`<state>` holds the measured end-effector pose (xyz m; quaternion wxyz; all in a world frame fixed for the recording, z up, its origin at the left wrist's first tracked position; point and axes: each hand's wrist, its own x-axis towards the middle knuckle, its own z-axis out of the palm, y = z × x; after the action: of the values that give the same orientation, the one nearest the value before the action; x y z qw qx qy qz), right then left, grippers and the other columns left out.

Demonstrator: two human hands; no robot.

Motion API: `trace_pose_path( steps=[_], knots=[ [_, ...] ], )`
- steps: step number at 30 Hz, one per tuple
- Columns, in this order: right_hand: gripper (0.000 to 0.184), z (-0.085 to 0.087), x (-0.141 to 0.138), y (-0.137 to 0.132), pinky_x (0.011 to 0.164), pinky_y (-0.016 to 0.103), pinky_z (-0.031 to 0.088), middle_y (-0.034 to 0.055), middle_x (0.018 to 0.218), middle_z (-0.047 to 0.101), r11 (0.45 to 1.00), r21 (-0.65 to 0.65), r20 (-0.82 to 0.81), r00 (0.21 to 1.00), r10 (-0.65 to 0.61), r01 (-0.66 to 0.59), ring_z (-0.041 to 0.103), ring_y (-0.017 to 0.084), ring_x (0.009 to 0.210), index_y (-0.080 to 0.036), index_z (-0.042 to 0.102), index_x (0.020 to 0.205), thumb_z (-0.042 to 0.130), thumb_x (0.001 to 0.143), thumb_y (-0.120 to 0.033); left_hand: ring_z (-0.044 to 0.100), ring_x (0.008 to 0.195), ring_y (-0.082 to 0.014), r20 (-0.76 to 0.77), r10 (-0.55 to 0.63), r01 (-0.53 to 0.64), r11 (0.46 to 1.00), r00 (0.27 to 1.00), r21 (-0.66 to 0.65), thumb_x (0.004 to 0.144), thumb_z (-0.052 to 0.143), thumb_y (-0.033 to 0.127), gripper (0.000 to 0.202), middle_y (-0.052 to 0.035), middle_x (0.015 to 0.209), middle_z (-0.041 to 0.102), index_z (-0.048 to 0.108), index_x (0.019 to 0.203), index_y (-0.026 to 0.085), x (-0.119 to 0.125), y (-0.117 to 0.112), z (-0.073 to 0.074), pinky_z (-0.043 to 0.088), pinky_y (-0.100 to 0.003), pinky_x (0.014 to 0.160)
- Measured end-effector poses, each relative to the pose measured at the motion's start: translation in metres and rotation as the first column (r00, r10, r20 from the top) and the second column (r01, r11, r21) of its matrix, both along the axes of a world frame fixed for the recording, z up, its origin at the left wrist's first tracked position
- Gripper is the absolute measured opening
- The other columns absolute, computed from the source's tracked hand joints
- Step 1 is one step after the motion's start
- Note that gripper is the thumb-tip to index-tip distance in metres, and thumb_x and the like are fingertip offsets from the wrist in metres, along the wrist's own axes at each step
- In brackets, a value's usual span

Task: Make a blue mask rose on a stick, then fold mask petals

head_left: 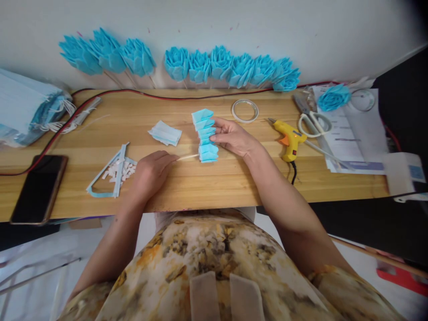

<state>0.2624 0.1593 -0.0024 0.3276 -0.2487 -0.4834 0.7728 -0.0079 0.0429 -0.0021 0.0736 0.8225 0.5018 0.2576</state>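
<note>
Between the thumb and fingers of my right hand (230, 136) is a strip of folded blue petals (204, 133), which look cut from face mask fabric. My left hand (154, 171) is closed on a thin pale stick (187, 157). The far end of the stick meets the lowest petals of the strip. A small stack of pale blue fabric pieces (165, 133) lies on the table just beyond my left hand. Left of that hand, cut blue strips (117, 176) rest over a pile of small white scraps (129, 170).
Finished blue fabric flowers (220, 64) on sticks lean along the wall. A tape roll (245, 111), a yellow glue gun (290, 139), scissors (314, 124) and papers (354, 138) lie to the right. On the left are a phone (39, 189), bagged masks (30, 107) and a red-black cable (140, 92).
</note>
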Motion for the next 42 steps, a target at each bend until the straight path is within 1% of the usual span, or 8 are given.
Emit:
trace_pose_path(
  steps=[4,9,14,22,27,34,38,42],
  knots=[
    [0.053,0.002,-0.001,-0.001,0.081,0.027,0.054,0.0005,0.094,0.077,1.000,-0.003,0.010,1.000,0.002,-0.002,0.070,0.015,0.086,-0.019,0.067,0.115,0.084,0.065,-0.018,0.070,0.087,-0.0228,-0.001,0.007,-0.007,1.000,1.000,-0.009,0.105,0.041,0.027,0.035,-0.0089,0.096,0.075,0.075,0.106,0.016,0.001,0.000,0.001,0.052,-0.032,0.075],
    [0.056,0.002,0.000,-0.001,0.082,0.029,0.054,0.0034,0.099,0.077,1.000,0.006,0.031,0.999,0.017,-0.017,0.071,0.018,0.094,-0.019,0.067,0.118,0.085,0.065,-0.020,0.069,0.085,-0.0228,-0.006,0.007,-0.007,1.000,1.000,-0.013,0.105,0.041,0.027,0.035,-0.0088,0.094,0.075,0.074,0.106,0.016,0.001,0.000,0.003,0.052,-0.032,0.074],
    [0.053,0.000,0.001,0.000,0.082,0.027,0.054,0.0033,0.099,0.077,0.998,0.041,0.044,0.998,0.038,-0.040,0.071,0.016,0.089,-0.017,0.068,0.117,0.085,0.067,-0.020,0.069,0.083,-0.0227,-0.023,-0.016,0.016,1.000,1.000,0.016,0.105,0.042,0.025,0.035,-0.0087,0.091,0.074,0.074,0.107,0.014,0.001,-0.001,0.001,0.050,-0.031,0.072],
    [0.040,0.001,0.000,-0.001,0.082,0.029,0.055,0.0048,0.097,0.078,0.998,0.041,0.047,0.998,0.041,-0.043,0.072,0.018,0.092,-0.016,0.070,0.108,0.080,0.070,-0.022,0.069,0.077,-0.0205,-0.030,-0.006,0.007,1.000,1.000,0.019,0.103,0.041,0.024,0.034,-0.0059,0.088,0.074,0.073,0.115,0.020,-0.003,-0.001,-0.006,0.048,-0.028,0.068],
    [0.029,0.004,0.000,-0.003,0.080,0.027,0.055,0.0038,0.094,0.078,0.997,0.062,0.041,0.998,0.045,-0.047,0.071,0.016,0.086,-0.017,0.070,0.099,0.076,0.071,-0.021,0.069,0.080,-0.0213,-0.053,-0.020,0.019,1.000,0.998,-0.008,0.103,0.040,0.023,0.036,-0.0073,0.092,0.075,0.073,0.115,0.018,-0.002,-0.001,-0.004,0.049,-0.028,0.069],
    [0.032,0.009,0.002,-0.006,0.077,0.026,0.053,0.0033,0.092,0.076,0.997,0.045,0.078,0.996,0.052,-0.055,0.067,0.015,0.084,-0.016,0.072,0.099,0.081,0.073,-0.031,0.071,0.082,-0.0209,-0.038,-0.015,0.014,1.000,0.999,-0.019,0.103,0.044,0.029,0.034,-0.0073,0.093,0.075,0.075,0.113,0.019,0.001,-0.002,-0.001,0.049,-0.028,0.070],
    [0.032,0.009,0.002,-0.004,0.076,0.025,0.052,0.0015,0.087,0.075,0.997,0.065,0.092,0.995,0.041,-0.047,0.066,0.014,0.081,-0.015,0.073,0.097,0.083,0.069,-0.028,0.070,0.079,-0.0189,-0.006,-0.009,0.008,1.000,1.000,-0.025,0.101,0.050,0.026,0.028,-0.0062,0.091,0.074,0.075,0.111,0.019,0.003,-0.002,0.001,0.048,-0.027,0.068],
    [0.022,0.007,0.001,-0.003,0.074,0.025,0.049,-0.0008,0.081,0.072,0.995,0.092,0.141,0.989,0.036,-0.050,0.064,0.014,0.077,-0.017,0.072,0.087,0.081,0.070,-0.027,0.069,0.078,-0.0174,0.037,-0.012,0.013,0.999,0.999,-0.036,0.099,0.052,0.023,0.026,-0.0067,0.095,0.075,0.076,0.108,0.019,0.004,-0.002,0.004,0.047,-0.026,0.066]
  ],
)
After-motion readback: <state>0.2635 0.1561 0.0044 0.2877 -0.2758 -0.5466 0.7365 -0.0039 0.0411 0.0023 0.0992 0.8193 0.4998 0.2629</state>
